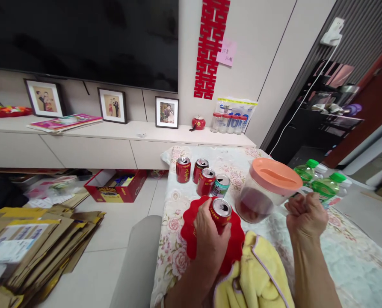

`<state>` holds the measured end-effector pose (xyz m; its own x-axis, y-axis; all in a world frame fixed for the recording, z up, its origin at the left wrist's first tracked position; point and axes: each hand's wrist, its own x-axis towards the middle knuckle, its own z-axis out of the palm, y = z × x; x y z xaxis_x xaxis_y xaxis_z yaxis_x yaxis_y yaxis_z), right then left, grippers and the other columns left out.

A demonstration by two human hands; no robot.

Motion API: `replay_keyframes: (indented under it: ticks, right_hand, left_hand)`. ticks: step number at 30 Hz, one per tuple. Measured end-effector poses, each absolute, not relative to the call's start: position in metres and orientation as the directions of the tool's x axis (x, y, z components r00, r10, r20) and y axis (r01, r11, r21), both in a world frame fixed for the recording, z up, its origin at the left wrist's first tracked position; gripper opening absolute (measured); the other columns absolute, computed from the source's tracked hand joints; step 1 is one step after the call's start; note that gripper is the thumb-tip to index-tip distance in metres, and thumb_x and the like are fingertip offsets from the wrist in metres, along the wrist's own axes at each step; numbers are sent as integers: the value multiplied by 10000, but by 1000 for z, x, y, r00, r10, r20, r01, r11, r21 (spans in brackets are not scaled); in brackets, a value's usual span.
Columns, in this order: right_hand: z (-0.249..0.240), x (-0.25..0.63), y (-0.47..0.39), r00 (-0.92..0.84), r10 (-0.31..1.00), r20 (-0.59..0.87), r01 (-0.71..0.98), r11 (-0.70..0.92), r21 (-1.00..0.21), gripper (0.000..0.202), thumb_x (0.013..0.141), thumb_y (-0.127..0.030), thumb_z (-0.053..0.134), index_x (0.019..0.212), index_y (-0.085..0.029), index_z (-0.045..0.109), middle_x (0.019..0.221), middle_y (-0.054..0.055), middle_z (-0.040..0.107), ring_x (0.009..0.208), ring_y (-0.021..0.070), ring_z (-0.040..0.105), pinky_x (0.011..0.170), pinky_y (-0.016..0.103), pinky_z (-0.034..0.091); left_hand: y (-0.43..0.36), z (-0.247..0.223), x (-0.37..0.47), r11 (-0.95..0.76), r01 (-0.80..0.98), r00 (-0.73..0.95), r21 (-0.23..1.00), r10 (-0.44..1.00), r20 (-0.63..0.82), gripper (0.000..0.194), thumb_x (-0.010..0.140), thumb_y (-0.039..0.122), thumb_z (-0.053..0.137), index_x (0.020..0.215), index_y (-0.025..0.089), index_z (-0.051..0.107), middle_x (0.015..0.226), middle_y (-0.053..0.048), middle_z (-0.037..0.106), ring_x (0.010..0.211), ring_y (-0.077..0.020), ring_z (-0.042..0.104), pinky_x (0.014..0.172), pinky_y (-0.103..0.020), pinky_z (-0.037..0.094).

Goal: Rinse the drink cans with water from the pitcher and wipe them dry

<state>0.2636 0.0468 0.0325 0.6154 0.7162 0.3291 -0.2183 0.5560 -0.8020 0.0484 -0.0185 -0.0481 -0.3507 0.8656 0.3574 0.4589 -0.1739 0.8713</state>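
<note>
My left hand (211,237) is wrapped round an opened red can (221,210), over a red scalloped mat (191,218). A clear pitcher (255,203) with an orange lid (276,176) and dark liquid inside stands to the right of the can. My right hand (307,214) is closed round the pitcher's handle. Behind the mat are red cans (183,170) and a green-white can (221,185), with open tops. In front of the pitcher lies a yellow towel (261,273).
Green-capped bottles (328,186) stand right of the pitcher on the floral tablecloth (174,239). Behind is a white cabinet (139,133) with picture frames and jars. Flattened cardboard (59,239) and a red box (114,188) lie on the floor at left, beside a grey seat (139,261).
</note>
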Motion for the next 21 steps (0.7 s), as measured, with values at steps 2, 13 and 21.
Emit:
replay_keyframes:
  ticks: [2, 13, 21]
  right_hand:
    - [41, 269, 39, 626, 708, 325, -208, 554, -806, 513, 682, -337, 794, 566, -212, 310, 450, -106, 273, 401, 37, 197, 370, 198, 136]
    - [81, 273, 10, 612, 736, 288, -130, 453, -882, 456, 478, -233, 852, 506, -197, 398, 473, -79, 312, 441, 45, 269, 414, 221, 138]
    - [97, 276, 4, 434, 836, 336, 5, 370, -929, 561, 499, -360, 929, 453, -177, 401, 467, -70, 297, 427, 49, 278, 417, 244, 184]
  left_hand:
    - [-19, -45, 46, -158, 460, -346, 874, 875, 340, 717, 740, 132, 737, 1410, 174, 484, 1360, -182, 668, 1303, -360, 636, 1122, -564, 491]
    - [-21, -21, 25, -34, 519, -289, 854, 933, 213, 681, 721, 117, 832, 1329, 211, 539, 1377, -135, 686, 1342, -352, 611, 1195, -615, 342]
    - [-22, -21, 24, -10, 515, -271, 857, 947, 174, 696, 716, 111, 860, 1317, 238, 531, 1386, -113, 678, 1358, -330, 601, 1183, -575, 349]
